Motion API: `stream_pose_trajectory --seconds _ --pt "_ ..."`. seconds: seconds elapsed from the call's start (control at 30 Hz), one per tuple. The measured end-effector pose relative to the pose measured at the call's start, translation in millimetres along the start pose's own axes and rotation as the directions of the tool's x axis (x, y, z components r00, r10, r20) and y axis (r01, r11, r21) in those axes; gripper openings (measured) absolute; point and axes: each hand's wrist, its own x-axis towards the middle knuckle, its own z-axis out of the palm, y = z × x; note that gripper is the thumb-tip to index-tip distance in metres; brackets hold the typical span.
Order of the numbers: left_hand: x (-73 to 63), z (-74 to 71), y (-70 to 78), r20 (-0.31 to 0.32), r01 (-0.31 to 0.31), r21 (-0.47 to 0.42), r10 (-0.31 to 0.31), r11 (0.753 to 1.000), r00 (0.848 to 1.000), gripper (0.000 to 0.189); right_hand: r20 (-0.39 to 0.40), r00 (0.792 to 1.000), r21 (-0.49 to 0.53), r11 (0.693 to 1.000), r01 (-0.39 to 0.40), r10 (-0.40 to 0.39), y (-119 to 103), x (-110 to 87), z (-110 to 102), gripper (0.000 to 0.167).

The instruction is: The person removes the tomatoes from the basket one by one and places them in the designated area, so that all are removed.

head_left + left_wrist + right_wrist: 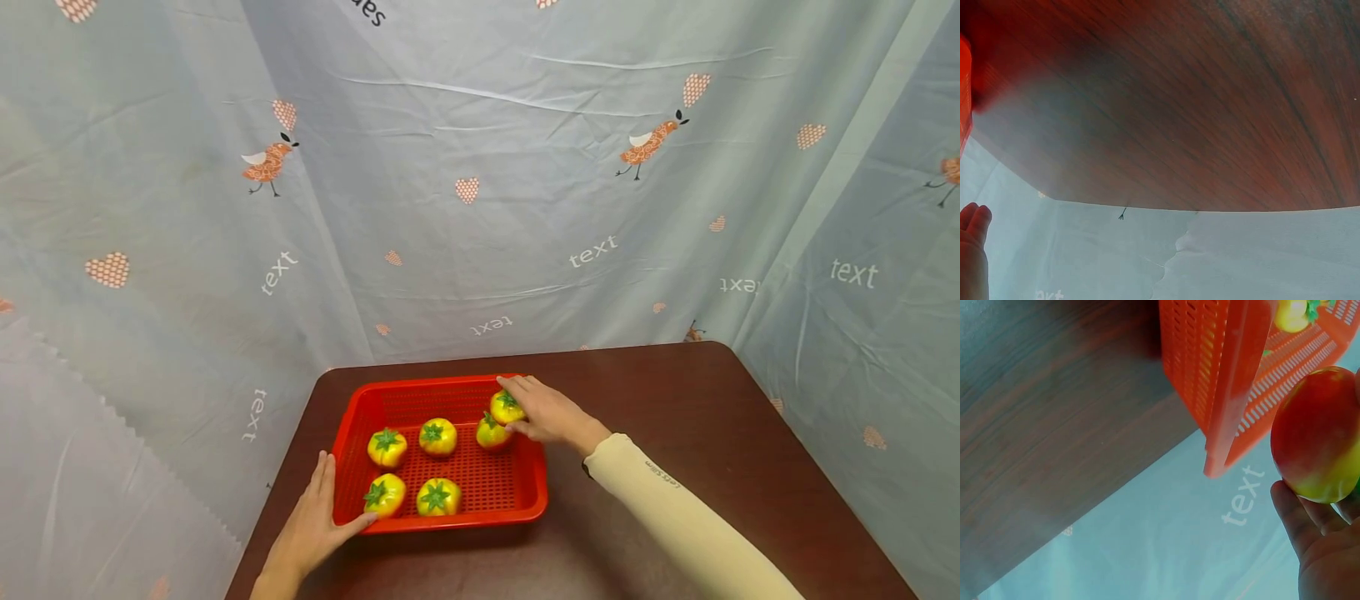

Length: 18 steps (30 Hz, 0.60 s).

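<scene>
Brown wood-grain surface [652,392] carries a red basket [450,523]. Straight-fingered, the left hand [307,521] rests against its near-left corner, probably to steady it; the right hand [551,411] curls round one fruit [1313,437] above the far-right corner, likely for control. Five similar fruits [437,438] sit inside.

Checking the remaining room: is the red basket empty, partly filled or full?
Partly filled: five fruits lie in the basket, bare mesh floor showing between them; the right hand holds another fruit.
</scene>
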Motion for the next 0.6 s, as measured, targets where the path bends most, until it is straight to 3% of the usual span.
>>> stream_pose_trajectory --seconds 0.37,0.6 --pt "-1.5 -1.3 1.3 -0.007 -0.011 -0.003 0.011 1.000 1.000 0.118 -0.049 0.999 0.008 1.000 -0.002 0.003 15.7 -3.1 -6.8 0.075" --pt "-0.6 -0.6 0.2 -0.005 -0.010 0.005 0.010 1.000 1.000 0.118 -0.061 0.997 -0.002 0.999 -0.047 0.047 25.8 -5.6 -9.8 0.074"
